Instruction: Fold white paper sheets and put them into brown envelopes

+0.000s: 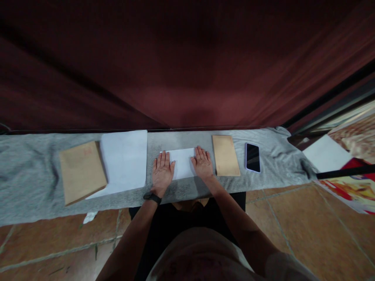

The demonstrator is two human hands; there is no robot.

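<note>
A small white sheet of paper (184, 164), perhaps folded, lies on the grey cloth (178, 138) in front of me. My left hand (163, 171) rests flat on its left end, fingers stretched out and a dark band on the wrist. On the right end lies my right hand (202, 163), also flat with the palm down. Just to the right of that hand is a brown envelope (226, 156). Left of my left hand are larger white sheets (125, 162), partly under a stack of brown envelopes (83, 171).
A phone (252, 157) with a dark screen lies at the right on the cloth. Behind the narrow surface rises a dark red panel (187, 97). At the far right are a white piece (327, 154) and colourful printed packaging (354, 187). A white scrap (90, 217) lies on the tiled floor.
</note>
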